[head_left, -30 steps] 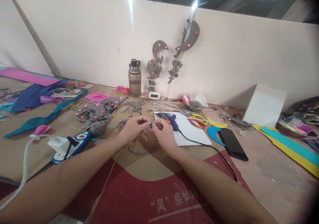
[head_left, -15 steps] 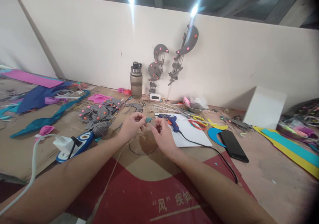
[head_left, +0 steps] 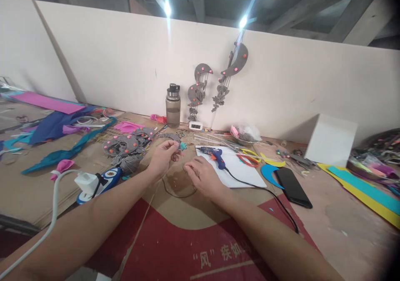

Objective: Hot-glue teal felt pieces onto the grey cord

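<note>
Between the thumb and fingers of my left hand [head_left: 163, 159] is a small teal star-shaped piece [head_left: 182, 146], which looks like felt. My right hand [head_left: 204, 176] hovers just to the right, apart from the star, its fingers curled in; anything in them is hidden. Below both hands a thin dark cord [head_left: 179, 196] curves over the brown cardboard [head_left: 200, 218]. A blue glue gun [head_left: 220, 160] with an orange trigger lies on a white sheet [head_left: 242, 179] beyond my right hand, its black cable running right.
Grey felt pieces with pink dots [head_left: 120, 144] and grey yarn [head_left: 129, 163] lie left. A bottle [head_left: 173, 108] and small clock [head_left: 196, 126] stand at the back wall. Scissors [head_left: 250, 159], a blue crescent [head_left: 269, 176] and a phone [head_left: 293, 187] lie right. A power strip [head_left: 112, 180] sits left.
My left hand has turned, showing more of the teal star. My right hand has shifted slightly left and its fingers have curled in. The view has tilted slightly up.
</note>
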The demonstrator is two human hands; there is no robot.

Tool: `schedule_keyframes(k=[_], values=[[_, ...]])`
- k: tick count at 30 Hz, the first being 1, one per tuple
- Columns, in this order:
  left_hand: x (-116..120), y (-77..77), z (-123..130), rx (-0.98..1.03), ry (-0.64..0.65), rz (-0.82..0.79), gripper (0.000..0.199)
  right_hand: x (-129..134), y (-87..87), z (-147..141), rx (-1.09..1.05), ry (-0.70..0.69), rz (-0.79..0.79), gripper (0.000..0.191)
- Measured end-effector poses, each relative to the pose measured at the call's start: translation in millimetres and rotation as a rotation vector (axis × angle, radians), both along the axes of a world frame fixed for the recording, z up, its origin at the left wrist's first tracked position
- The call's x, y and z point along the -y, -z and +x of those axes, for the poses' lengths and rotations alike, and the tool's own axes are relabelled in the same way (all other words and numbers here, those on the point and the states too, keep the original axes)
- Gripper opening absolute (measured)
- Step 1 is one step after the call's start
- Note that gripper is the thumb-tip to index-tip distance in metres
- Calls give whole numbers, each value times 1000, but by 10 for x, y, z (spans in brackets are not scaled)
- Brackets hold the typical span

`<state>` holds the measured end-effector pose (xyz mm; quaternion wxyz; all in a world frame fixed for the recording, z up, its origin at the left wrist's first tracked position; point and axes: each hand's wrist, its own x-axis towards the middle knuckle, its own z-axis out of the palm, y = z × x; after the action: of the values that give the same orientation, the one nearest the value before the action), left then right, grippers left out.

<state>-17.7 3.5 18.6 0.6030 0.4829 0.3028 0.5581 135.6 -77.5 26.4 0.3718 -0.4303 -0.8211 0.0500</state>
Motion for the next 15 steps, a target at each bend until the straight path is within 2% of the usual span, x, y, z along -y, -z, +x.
schedule_keyframes(k=[5,9,12,15], values=[[-17,-39,-21,68,1,-1,28,-83,-210,214,-41,254,54,21],[-44,-46,-24,80,-10,-4,27,-221,-304,511,188,555,18,20],[-62,-42,-27,105,-12,-11,26,-299,-272,719,373,776,-244,33],[-70,-43,-33,112,-23,-23,26,-345,-190,841,429,768,-517,42]])
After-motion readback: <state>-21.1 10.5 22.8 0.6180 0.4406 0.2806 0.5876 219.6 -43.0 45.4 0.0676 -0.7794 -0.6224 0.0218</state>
